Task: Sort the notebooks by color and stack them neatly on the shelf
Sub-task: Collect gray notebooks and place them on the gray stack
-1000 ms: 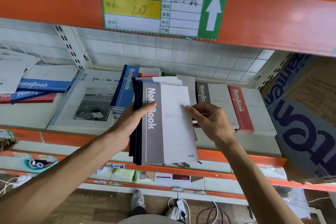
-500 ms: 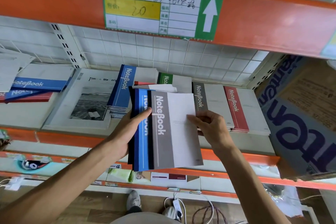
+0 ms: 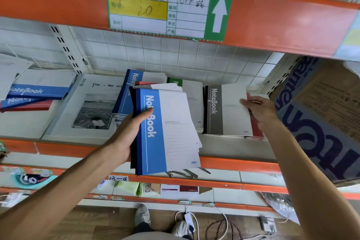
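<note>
Bare forearms, no sleeves; grey shoes [image 3: 143, 215] below.

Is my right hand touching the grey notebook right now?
Touching. The head view shows the right hand with its fingers pinching the right edge of the grey notebook, which lies over the stack on the shelf.

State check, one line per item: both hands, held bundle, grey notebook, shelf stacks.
left hand: grips the held bundle.
held bundle: several notebooks, blue-spined one on top, fanned, off the shelf.
right hand: holds the grey notebook's right edge.
grey notebook: closed, face up, atop the grey stack.
red stack: mostly hidden beneath the right hand.
green notebook: partly covered by the bundle.
blue stack: on shelf, closed.
</note>
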Motion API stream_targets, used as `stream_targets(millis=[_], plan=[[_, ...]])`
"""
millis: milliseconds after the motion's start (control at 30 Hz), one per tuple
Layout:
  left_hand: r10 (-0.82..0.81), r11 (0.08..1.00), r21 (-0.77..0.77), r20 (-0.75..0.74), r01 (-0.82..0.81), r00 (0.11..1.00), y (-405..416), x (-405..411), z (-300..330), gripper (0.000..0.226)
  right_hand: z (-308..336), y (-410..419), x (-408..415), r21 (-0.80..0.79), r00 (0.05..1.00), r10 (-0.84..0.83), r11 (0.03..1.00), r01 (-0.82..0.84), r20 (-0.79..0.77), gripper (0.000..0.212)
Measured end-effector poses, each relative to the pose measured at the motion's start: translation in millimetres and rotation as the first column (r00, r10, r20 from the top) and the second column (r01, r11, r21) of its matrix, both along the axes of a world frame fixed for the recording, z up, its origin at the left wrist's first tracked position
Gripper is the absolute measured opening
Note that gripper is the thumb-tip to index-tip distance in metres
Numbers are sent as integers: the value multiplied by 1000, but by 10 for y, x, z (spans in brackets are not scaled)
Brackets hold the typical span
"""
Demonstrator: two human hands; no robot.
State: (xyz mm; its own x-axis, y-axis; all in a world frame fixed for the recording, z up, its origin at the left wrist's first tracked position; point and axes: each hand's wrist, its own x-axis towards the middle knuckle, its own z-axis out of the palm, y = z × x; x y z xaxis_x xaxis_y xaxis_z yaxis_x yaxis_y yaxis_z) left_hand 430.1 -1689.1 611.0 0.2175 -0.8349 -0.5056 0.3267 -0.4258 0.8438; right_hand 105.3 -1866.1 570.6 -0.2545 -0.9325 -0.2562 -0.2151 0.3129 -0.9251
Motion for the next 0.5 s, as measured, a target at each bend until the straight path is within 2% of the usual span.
stream_targets(millis=[167, 300, 500], plan=[[-26, 1000, -8, 29, 26, 999, -49, -25, 1, 34, -214, -237, -47, 20, 977, 11, 1000, -7, -215, 19], [-32, 999, -6, 13, 32, 999, -43, -52, 17, 32, -180, -221, 20, 1, 901, 65, 997, -72, -428, 22], [-49, 999, 14, 24, 48, 999, -60, -37, 24, 32, -188, -237, 89, -38, 831, 86, 991, -128, -550, 23]])
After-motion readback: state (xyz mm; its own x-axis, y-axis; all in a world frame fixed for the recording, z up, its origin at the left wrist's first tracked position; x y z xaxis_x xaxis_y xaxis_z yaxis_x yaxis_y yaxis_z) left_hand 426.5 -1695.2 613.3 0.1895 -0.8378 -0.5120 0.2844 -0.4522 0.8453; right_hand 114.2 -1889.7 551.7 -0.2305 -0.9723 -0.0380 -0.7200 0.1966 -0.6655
